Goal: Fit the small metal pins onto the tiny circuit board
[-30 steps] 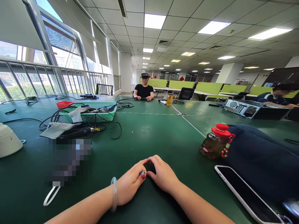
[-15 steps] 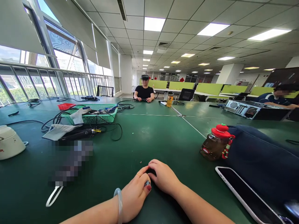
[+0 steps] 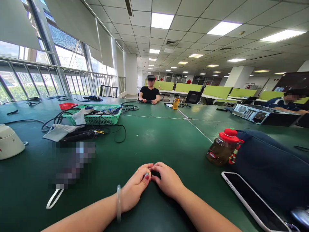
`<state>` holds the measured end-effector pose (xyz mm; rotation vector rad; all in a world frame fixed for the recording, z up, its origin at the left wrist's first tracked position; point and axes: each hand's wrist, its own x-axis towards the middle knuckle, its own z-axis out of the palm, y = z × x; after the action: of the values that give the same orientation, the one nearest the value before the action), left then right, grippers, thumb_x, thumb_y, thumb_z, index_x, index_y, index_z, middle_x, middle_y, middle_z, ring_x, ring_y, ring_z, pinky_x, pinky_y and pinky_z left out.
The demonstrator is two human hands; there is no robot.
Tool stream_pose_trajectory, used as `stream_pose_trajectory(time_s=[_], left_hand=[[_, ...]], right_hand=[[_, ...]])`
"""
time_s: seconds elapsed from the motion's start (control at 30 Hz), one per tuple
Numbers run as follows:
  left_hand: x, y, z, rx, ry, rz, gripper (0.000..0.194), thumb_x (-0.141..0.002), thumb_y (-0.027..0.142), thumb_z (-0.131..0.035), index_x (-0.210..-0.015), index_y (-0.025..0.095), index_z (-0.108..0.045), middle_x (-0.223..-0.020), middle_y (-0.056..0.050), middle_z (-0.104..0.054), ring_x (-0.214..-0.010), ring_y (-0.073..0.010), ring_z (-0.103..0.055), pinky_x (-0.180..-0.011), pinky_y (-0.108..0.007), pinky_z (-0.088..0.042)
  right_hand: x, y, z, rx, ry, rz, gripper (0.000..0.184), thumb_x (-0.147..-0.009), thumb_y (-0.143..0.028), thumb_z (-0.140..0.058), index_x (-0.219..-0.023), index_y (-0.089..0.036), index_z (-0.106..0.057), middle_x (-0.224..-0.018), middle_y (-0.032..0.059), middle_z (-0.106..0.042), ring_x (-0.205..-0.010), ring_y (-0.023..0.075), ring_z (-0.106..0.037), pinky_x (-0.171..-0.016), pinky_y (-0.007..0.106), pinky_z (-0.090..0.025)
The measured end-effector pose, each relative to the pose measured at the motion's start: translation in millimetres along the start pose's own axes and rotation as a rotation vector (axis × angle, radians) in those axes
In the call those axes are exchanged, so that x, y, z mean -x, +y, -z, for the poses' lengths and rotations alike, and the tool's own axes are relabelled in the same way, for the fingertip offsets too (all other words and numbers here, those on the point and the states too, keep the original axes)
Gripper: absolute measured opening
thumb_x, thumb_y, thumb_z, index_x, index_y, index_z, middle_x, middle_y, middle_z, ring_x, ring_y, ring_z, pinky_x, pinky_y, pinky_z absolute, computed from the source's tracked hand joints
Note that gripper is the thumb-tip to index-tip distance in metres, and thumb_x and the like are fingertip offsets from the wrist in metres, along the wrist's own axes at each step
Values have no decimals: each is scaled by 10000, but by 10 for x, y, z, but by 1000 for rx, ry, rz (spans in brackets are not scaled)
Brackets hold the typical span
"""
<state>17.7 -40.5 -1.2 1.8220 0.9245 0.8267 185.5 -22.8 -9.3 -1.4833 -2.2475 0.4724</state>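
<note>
My left hand (image 3: 135,188), with a pale bangle (image 3: 118,203) at the wrist, has its fingers curled and its thumb pressed in. A small bluish spot shows near the thumb's dark red nail; whether it is a fingernail or a held thing I cannot make out. My right hand (image 3: 169,181) lies arched on the green table (image 3: 154,141), its fingertips meeting those of the left. Between its thumb and forefinger a dark gap shows, with nothing visible held there.
To the right are a brown bottle with a red lid (image 3: 220,148), a dark blue bag (image 3: 267,167) and a phone (image 3: 251,199). At left lie a green basket (image 3: 103,120) with cables, a blurred item (image 3: 72,167) and a white pot (image 3: 11,141). A person (image 3: 149,93) sits opposite.
My left hand has shifted slightly up, its wrist straightening and its thumb rising towards the right hand's fingertips. My right hand stays nearly in place. The view tilts a little.
</note>
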Motion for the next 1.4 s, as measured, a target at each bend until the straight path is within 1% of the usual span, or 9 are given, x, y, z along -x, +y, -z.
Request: stream_pose_trajectory(time_s=[0.1,0.2,0.37,0.5,0.63,0.73,0.87,1.1,1.4], left_hand=[[-7,-23,5,63,31,-1,295,-874,411,-318,-802,176,-483,-1243,-91,-421,-1199,-201,-343,-1016,-365,-274],[-18,-20,4,139,33,25,303,-868,425,-325,-801,172,-477,-1228,-93,-412,-1157,-215,-379,-987,-385,-306],[-69,-64,5,247,49,42,313,-855,436,-342,-794,169,-492,-1199,-92,-401,-1091,-210,-428,-882,-348,-417],[-110,-104,57,101,119,7,330,-856,417,-342,-839,171,-561,-1063,-77,-475,-958,-179,-490,-793,-307,-458],[-124,-70,116,-87,185,9,302,-853,362,-372,-852,184,-616,-895,-43,-571,-870,-162,-520,-821,-310,-419],[-130,-64,119,-50,206,81,245,-815,337,-451,-912,183,-616,-831,-28,-610,-794,-152,-541,-760,-291,-431],[-139,-107,86,96,184,170,298,-779,328,-502,-1006,156,-588,-765,-25,-622,-643,-124,-531,-614,-259,-454],[-112,-109,67,193,170,119,355,-759,252,-521,-1099,159,-559,-948,-51,-646,-833,-155,-603,-782,-293,-490],[-77,-21,119,-141,216,70,341,-733,255,-553,-1068,217,-604,-880,-24,-659,-783,-143,-614,-759,-263,-504]], right_hand=[[-4,6,-12,0,-7,29,221,-780,-265,-526,-978,-281,-621,-979,-7,-576,-839,125,-552,-753,205,-401],[-8,17,-33,-8,-2,54,164,-786,-250,-518,-875,-276,-653,-950,-16,-581,-797,114,-555,-726,198,-404],[-7,-3,-30,-12,43,44,96,-765,-227,-541,-767,-233,-638,-833,-9,-596,-732,118,-545,-651,201,-402],[11,-64,11,-82,109,53,77,-747,-203,-557,-776,-232,-623,-772,-20,-611,-701,119,-539,-622,211,-389],[23,-116,5,-246,154,21,94,-745,-212,-561,-799,-236,-633,-762,-27,-635,-684,118,-550,-628,219,-399],[20,-121,-29,-362,157,-10,116,-740,-229,-567,-814,-235,-656,-775,-18,-652,-683,122,-564,-643,225,-413],[8,-102,-45,-443,145,-52,129,-747,-260,-557,-796,-231,-673,-739,-12,-660,-652,126,-568,-607,226,-415],[-1,-74,-5,-451,178,-51,154,-770,-272,-527,-770,-229,-674,-739,-9,-666,-679,130,-585,-625,226,-418],[23,-95,4,-365,179,-45,193,-791,-326,-507,-739,-219,-659,-700,-11,-643,-642,123,-558,-589,222,-395]])
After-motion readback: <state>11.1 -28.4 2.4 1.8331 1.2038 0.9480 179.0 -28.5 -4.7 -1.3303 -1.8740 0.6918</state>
